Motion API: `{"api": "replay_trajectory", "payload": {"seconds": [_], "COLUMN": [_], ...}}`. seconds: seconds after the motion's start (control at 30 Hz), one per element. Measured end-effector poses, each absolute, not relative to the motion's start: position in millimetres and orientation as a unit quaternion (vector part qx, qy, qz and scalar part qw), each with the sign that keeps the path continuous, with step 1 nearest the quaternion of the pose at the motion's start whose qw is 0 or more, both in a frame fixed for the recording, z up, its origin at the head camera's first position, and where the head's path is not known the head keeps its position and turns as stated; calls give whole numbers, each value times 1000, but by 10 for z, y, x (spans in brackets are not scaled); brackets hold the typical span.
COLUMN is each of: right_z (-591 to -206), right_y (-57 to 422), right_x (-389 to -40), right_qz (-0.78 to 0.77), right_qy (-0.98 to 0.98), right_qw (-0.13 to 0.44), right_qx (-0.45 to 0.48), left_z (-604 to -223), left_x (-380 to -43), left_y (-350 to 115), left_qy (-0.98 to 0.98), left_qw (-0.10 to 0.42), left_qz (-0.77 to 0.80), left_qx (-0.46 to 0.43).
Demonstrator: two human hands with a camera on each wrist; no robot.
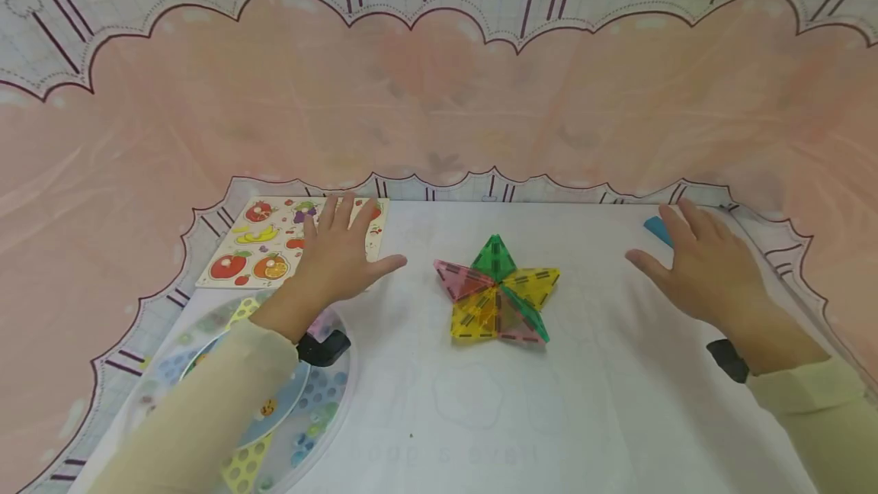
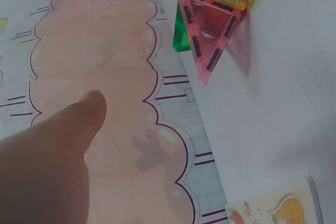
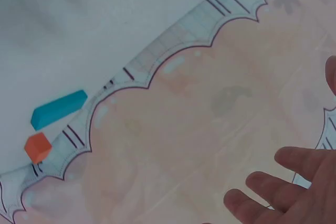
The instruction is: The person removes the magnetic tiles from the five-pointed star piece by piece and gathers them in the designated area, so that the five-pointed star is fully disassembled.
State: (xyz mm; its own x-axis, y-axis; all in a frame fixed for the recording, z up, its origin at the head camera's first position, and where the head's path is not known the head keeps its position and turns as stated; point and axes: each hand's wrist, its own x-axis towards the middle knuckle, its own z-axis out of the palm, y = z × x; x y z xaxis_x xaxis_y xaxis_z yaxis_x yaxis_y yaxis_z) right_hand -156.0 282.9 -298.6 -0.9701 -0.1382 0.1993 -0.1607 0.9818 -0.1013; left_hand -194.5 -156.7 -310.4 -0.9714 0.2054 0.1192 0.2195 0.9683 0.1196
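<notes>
In the head view my left hand [image 1: 338, 256] is held with spread fingers over the fruit picture board [image 1: 222, 242]; nothing is in it. My right hand [image 1: 716, 269], also spread and holding nothing, hovers at the right beside a blue block [image 1: 658, 231], which it partly covers. Between the hands, a star-shaped build of translucent magnetic tiles [image 1: 495, 296] stands on the white table, in green, yellow and pink triangles. One pink tile [image 2: 212, 30] of it points toward the left hand in the left wrist view. The right wrist view shows an orange block [image 3: 38, 147] close to the blue one.
A round clear tray [image 1: 329, 410] with a dotted pattern and a blue centre lies at the left front, partly under the left forearm. Behind the white table [image 1: 583, 418] hangs a pink patterned cloth [image 1: 439, 113] with a scalloped border.
</notes>
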Motion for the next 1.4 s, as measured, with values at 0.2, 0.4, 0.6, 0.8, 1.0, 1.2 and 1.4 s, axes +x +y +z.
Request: {"api": "replay_trajectory", "payload": {"seconds": [0.2, 0.4, 0.6, 0.8, 1.0, 1.2, 1.4], "right_z": [-3048, -3129, -3247, -3408, -3564, -3655, -3741], "right_y": [2759, 2661, 2603, 2497, 2417, 2347, 2287], "right_x": [-1534, -1494, -1446, -1395, -1377, -1358, -1342], "right_qz": [112, 151, 185, 209, 230, 254, 273], "right_qy": [-986, -983, -974, -970, -966, -960, -955], "right_qw": [112, 93, 116, 97, 77, 62, 28], "right_qx": [61, 48, 66, 74, 87, 103, 115], "left_z": [-3174, -3257, -3331, -3442, -3575, -3666, -3745], "left_x": [-1916, -1877, -1835, -1813, -1776, -1728, -1690], "left_y": [-1483, -1406, -1312, -1170, -1048, -925, -795], "left_qy": [-985, -977, -967, -953, -942, -931, -915], "left_qw": [65, 77, 70, 33, 8, -14, -37], "left_qz": [-96, -142, -198, -260, -301, -329, -360], "left_qx": [-125, -141, -144, -151, -151, -157, -181]}}
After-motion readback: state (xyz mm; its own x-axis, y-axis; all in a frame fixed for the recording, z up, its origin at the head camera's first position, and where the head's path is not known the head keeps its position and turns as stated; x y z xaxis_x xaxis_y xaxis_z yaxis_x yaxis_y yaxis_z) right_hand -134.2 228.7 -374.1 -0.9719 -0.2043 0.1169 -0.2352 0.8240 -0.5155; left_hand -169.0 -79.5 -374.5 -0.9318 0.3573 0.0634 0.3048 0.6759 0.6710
